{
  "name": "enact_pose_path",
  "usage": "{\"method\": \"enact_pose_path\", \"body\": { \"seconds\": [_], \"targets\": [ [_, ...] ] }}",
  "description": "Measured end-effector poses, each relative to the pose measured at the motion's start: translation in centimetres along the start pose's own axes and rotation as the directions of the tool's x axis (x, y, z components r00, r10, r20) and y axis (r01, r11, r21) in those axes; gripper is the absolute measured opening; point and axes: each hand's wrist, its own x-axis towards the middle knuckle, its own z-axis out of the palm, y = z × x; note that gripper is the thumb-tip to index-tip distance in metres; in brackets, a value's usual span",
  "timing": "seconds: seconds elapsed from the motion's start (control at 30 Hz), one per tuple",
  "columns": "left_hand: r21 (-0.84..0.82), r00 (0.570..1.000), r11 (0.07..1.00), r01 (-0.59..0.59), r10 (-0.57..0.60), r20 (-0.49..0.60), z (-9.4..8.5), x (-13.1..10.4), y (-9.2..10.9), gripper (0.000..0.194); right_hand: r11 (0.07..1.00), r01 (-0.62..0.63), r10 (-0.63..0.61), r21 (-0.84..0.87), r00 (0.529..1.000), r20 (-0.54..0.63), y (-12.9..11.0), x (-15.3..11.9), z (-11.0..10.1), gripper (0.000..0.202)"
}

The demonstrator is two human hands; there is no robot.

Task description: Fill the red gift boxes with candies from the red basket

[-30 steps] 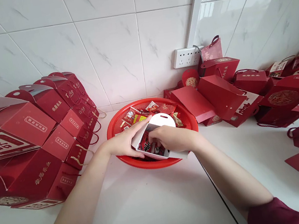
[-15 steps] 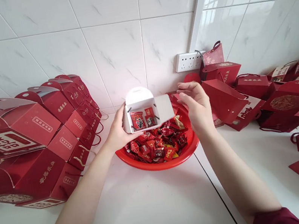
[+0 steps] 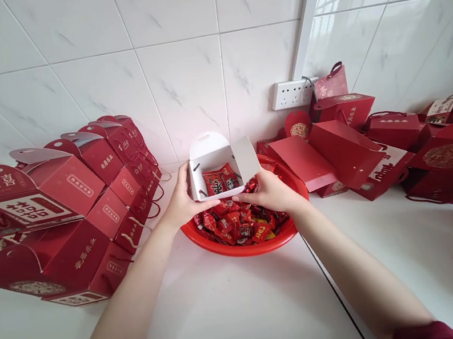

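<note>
A small open gift box with a white inside is held over a red plastic basin. My left hand is closed around its left side, thumb along the bottom edge. My right hand grips the lower right corner, beside the box's raised side flap. Inside lie red candy packets with dark printing. Beneath the box, many wrapped candies in red and dark wrappers fill the basin.
Stacked red gift boxes with cord handles stand at the left. More red boxes lie loosely at the right, some with open flaps. A power strip is fixed to the tiled wall. A dark seam crosses the white table.
My right hand has come down and left from beside the box and now grips its lower right corner. The packets inside have shifted together. The whole view has moved slightly.
</note>
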Motion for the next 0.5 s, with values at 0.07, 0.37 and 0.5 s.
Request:
{"method": "enact_pose_path", "body": {
  "seconds": [0.07, 0.37, 0.5],
  "targets": [
    [0.056, 1.000, 0.998, -0.003, 0.003, 0.007, -0.1, -0.1, 0.1, 0.110, 0.998, 0.041, -0.040, -0.039, 0.999, 0.023, 0.3, 0.0, 0.1, 0.043],
    [0.173, 0.993, 0.983, -0.065, 0.046, 0.113, 0.3, -0.4, 0.8, 0.098, 0.998, -0.057, 0.057, -0.002, 0.998, -0.037, 1.7, -0.1, 0.2, 0.050],
    [0.113, 0.988, 0.990, -0.089, 0.074, 0.132, 0.0, -0.4, 0.8, 0.100, 1.000, 0.008, -0.008, 0.008, 1.000, -0.004, 1.6, 0.0, 0.0, 0.065]
  ]
}}
